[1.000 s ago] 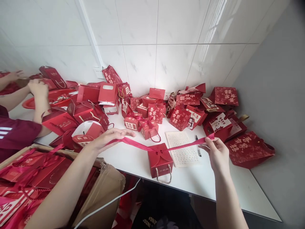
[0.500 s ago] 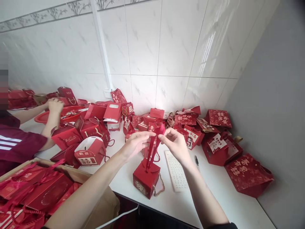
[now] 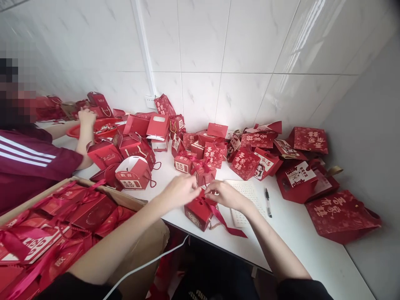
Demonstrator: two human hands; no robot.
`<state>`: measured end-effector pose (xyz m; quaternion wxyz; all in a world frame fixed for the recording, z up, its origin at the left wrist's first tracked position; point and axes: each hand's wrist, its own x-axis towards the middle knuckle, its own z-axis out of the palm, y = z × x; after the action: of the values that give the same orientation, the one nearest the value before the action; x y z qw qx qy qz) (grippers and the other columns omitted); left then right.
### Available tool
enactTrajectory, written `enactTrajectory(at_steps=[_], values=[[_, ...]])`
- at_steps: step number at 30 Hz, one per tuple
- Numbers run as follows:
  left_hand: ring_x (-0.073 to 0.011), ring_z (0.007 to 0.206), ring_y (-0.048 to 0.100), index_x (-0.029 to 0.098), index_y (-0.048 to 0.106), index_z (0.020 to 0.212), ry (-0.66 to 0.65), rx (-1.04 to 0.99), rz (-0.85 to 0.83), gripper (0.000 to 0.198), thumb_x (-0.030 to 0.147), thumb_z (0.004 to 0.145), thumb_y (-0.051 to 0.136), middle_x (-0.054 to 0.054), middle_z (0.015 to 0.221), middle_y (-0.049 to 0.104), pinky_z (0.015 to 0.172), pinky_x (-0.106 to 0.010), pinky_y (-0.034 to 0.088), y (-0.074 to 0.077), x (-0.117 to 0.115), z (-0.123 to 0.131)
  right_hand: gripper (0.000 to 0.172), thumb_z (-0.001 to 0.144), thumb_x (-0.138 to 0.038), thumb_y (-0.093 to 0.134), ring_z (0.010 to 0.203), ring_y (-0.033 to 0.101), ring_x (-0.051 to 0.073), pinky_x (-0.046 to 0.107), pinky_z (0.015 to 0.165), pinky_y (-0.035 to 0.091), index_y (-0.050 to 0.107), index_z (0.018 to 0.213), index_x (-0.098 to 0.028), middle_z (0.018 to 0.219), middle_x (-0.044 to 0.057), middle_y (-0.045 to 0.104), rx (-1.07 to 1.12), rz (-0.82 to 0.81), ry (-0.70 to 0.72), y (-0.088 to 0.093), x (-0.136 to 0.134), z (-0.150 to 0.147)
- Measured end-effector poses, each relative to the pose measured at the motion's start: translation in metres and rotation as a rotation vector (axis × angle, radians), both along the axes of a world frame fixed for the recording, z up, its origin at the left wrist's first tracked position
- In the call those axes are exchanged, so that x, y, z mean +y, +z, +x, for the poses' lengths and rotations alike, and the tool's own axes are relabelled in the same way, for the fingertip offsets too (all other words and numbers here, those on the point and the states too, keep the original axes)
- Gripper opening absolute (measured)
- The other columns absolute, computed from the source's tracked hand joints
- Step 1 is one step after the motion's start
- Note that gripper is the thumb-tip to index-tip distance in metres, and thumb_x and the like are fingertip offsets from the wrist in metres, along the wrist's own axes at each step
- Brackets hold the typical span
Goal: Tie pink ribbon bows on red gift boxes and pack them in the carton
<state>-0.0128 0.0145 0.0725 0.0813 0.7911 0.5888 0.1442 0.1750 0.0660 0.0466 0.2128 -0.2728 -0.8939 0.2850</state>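
Observation:
A small red gift box [image 3: 197, 215] with a twisted cord handle stands near the table's front edge. Red ribbon [image 3: 225, 223] runs from its top, one tail trailing down to the right across the tabletop. Just above the lid, my left hand [image 3: 183, 191] has its fingers closed in a pinch; it is slightly blurred, and what is in them is hidden. Close beside it, my right hand [image 3: 224, 194] pinches the ribbon where it leaves the box top.
A carton [image 3: 125, 192] of ribboned red boxes stands at the left. Red gift boxes [image 3: 245, 163] line the wall. Right of my box lie a written notepad [image 3: 250, 196] and a pen [image 3: 268, 203]. A co-worker's arm [image 3: 86, 135] reaches over a red basin [image 3: 73, 132].
Both hands have come down from holding the ribbon upright to just above the box top. One ribbon tail now hangs to the right. The view has tilted downward.

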Motion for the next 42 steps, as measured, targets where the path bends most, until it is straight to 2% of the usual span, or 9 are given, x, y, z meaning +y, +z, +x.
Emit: enactTrajectory(at_steps=[2, 5, 10, 20, 25, 28, 34, 39, 42], values=[[-0.0209, 0.076, 0.058, 0.018, 0.055, 0.070, -0.036, 0.079, -0.084, 0.015, 0.026, 0.079, 0.046, -0.005, 0.075, 0.061, 0.069, -0.031, 0.042, -0.014, -0.010, 0.017, 0.016, 0.076, -0.011, 0.055, 0.067, 0.054, 0.013, 0.026, 0.068, 0.042, 0.067, 0.076, -0.020, 0.075, 0.001, 0.059, -0.062, 0.030, 0.071, -0.010, -0.001, -0.010], [-0.0220, 0.073, 0.060, 0.017, 0.056, 0.081, 0.032, 0.124, -0.172, 0.013, 0.024, 0.080, 0.045, -0.006, 0.080, 0.062, 0.064, -0.031, 0.043, -0.028, -0.019, 0.030, 0.019, 0.074, -0.006, 0.053, 0.065, 0.051, 0.012, 0.025, 0.066, 0.041, 0.066, 0.071, -0.020, 0.071, 0.000, 0.054, -0.108, 0.034, 0.097, -0.018, -0.003, -0.015], [-0.0233, 0.076, 0.062, 0.015, 0.056, 0.090, 0.079, 0.102, -0.201, 0.015, 0.024, 0.084, 0.045, -0.009, 0.088, 0.062, 0.065, -0.031, 0.044, -0.033, -0.018, 0.028, 0.015, 0.077, -0.009, 0.050, 0.064, 0.048, 0.012, 0.025, 0.063, 0.039, 0.057, 0.067, -0.017, 0.071, 0.000, 0.050, -0.136, 0.063, 0.098, -0.023, -0.002, -0.012], [-0.0205, 0.076, 0.059, 0.016, 0.055, 0.070, 0.011, 0.010, -0.097, 0.014, 0.013, 0.076, 0.044, -0.004, 0.077, 0.061, 0.073, -0.034, 0.042, -0.044, -0.010, 0.023, 0.011, 0.069, -0.009, 0.050, 0.063, 0.049, 0.012, 0.024, 0.061, 0.038, 0.056, 0.069, -0.019, 0.072, -0.001, 0.052, -0.034, -0.072, -0.071, -0.034, -0.008, -0.009], [-0.0215, 0.078, 0.058, 0.015, 0.053, 0.074, 0.007, 0.067, -0.009, 0.008, 0.012, 0.074, 0.045, -0.005, 0.080, 0.060, 0.077, -0.037, 0.043, -0.053, -0.009, 0.023, 0.013, 0.077, -0.015, 0.046, 0.072, 0.055, 0.014, 0.027, 0.068, 0.042, 0.058, 0.073, -0.019, 0.078, 0.001, 0.056, -0.004, -0.124, -0.098, -0.033, -0.013, -0.005], [-0.0193, 0.077, 0.057, 0.016, 0.051, 0.076, -0.011, 0.118, 0.078, 0.009, 0.009, 0.074, 0.046, -0.004, 0.081, 0.059, 0.073, -0.033, 0.045, -0.059, -0.006, 0.021, 0.011, 0.077, -0.015, 0.049, 0.066, 0.054, 0.013, 0.026, 0.065, 0.042, 0.058, 0.079, -0.020, 0.082, 0.001, 0.056, -0.023, -0.141, -0.105, -0.034, -0.013, -0.005], [-0.0170, 0.074, 0.054, 0.017, 0.049, 0.073, -0.064, 0.166, 0.179, 0.009, 0.009, 0.077, 0.047, -0.003, 0.078, 0.058, 0.068, -0.028, 0.045, -0.063, -0.003, 0.013, 0.013, 0.085, -0.017, 0.041, 0.071, 0.056, 0.015, 0.028, 0.066, 0.043, 0.048, 0.074, -0.020, 0.080, 0.002, 0.054, -0.008, -0.029, -0.124, -0.047, -0.015, -0.013], [-0.0175, 0.078, 0.052, 0.018, 0.047, 0.072, -0.071, 0.052, 0.113, 0.009, 0.012, 0.079, 0.050, -0.002, 0.079, 0.056, 0.069, -0.028, 0.044, -0.056, -0.003, 0.008, 0.015, 0.089, -0.020, 0.035, 0.063, 0.055, 0.016, 0.028, 0.058, 0.042, 0.046, 0.079, -0.020, 0.080, 0.004, 0.052, -0.049, 0.152, -0.158, -0.055, -0.018, -0.016], [-0.0184, 0.079, 0.051, 0.018, 0.046, 0.071, -0.069, -0.008, 0.084, 0.010, 0.012, 0.078, 0.050, -0.003, 0.078, 0.055, 0.071, -0.029, 0.044, -0.055, -0.001, 0.005, 0.012, 0.088, -0.020, 0.038, 0.061, 0.054, 0.015, 0.027, 0.057, 0.042, 0.046, 0.079, -0.019, 0.080, 0.004, 0.052, -0.010, 0.194, -0.174, -0.058, -0.019, -0.017]])
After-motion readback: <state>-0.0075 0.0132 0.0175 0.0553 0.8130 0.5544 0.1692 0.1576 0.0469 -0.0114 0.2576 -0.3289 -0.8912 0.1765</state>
